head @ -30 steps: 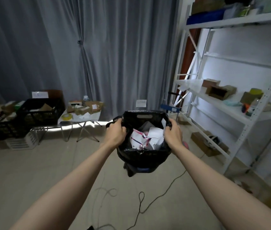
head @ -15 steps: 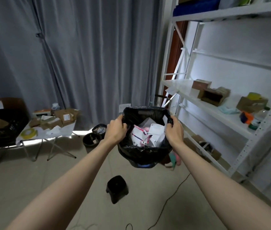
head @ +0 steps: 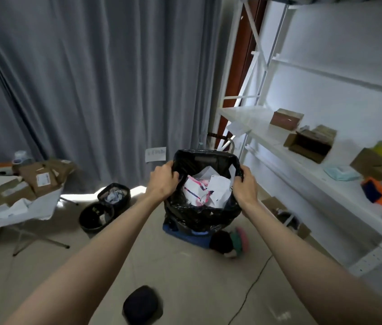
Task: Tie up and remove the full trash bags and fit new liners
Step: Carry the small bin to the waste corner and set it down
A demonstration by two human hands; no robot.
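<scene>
Dark object [head: 142,301] on floor, blurred.

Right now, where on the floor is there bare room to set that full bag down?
Bare floor lies between the two arms, bordered by the black stool and the cable. It is crowded under the trash bag, by the two bins, and on the folding table.

Both bare arms are stretched out front. Left hand [head: 162,182] grips the left rim of the crinkly black plastic trash bag [head: 200,213], right hand [head: 245,187] pinches its right rim, fingers curled.
</scene>
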